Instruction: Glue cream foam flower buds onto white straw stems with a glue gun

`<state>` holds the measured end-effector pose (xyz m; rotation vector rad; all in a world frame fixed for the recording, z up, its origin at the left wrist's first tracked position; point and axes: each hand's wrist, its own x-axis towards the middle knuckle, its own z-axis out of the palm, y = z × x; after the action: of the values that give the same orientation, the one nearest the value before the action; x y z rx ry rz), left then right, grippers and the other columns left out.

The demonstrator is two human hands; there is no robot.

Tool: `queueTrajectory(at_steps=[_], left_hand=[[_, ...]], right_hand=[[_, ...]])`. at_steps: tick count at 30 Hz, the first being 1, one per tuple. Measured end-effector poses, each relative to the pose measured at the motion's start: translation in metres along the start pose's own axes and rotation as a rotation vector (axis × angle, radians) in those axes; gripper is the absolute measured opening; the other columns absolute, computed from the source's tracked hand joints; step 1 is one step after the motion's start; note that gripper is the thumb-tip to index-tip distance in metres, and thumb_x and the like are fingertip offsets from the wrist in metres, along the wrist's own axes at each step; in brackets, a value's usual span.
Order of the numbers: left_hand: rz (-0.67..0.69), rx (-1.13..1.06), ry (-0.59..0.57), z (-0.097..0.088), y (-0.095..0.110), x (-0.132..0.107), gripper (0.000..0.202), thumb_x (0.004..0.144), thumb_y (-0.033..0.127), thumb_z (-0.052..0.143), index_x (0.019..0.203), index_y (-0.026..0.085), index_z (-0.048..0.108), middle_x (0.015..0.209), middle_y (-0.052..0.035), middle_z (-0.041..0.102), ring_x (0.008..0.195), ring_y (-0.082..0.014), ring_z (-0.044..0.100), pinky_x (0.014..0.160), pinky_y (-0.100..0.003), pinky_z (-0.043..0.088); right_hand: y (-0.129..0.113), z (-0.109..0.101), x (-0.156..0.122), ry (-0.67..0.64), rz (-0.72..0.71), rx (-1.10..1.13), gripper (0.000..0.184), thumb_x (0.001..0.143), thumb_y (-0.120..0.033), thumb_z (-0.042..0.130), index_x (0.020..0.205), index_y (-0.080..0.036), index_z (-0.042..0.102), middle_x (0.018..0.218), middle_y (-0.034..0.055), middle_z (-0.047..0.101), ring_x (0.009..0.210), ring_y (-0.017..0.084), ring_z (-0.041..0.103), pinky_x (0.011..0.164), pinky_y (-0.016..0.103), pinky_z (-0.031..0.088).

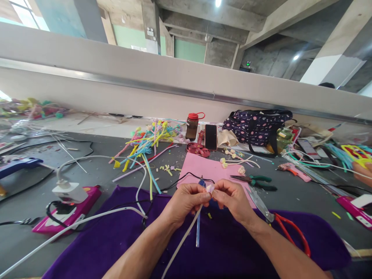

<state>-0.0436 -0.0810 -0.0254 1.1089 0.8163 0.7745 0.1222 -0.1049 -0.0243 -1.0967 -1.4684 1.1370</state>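
Between the fingertips of both hands is a small pale lilac flower (209,188). My left hand (190,197) pinches it from the left, with a thin whitish stem (183,242) running down below its fingers. From the right, the thumb and forefinger of my right hand (232,199) close on the flower's edge. Partly hidden behind my hands lies a blue tool, perhaps a glue gun (201,181), with a clear bluish stick (198,230) pointing toward me. A pink sheet (200,166) and a purple cloth (116,236) lie beneath. Small cream flowers (241,170) rest on the sheet.
Green-handled pliers (258,183) and red-handled scissors (290,232) lie at right. Pipe cleaners (145,145) are heaped back left. Power strips (66,213) and cables flank the work. A bottle (192,126), phone (210,136) and bag (258,128) stand behind. Another person's hand (363,172) shows far right.
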Motion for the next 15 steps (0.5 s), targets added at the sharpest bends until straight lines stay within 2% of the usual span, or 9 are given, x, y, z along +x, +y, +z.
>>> queueTrajectory(at_steps=[15], left_hand=[[-0.020, 0.015, -0.040, -0.0004, 0.0008, -0.0006, 0.026, 0.067, 0.036, 0.068, 0.064, 0.012, 0.059, 0.052, 0.0008, 0.059, 0.037, -0.0025, 0.036, 0.037, -0.015, 0.024]], right_hand=[[-0.0002, 0.0007, -0.0003, 0.010, -0.008, -0.045, 0.015, 0.078, -0.028, 0.059, 0.073, -0.014, 0.062, 0.058, -0.0024, 0.055, 0.043, 0.006, 0.044, 0.040, 0.018, 0.033]])
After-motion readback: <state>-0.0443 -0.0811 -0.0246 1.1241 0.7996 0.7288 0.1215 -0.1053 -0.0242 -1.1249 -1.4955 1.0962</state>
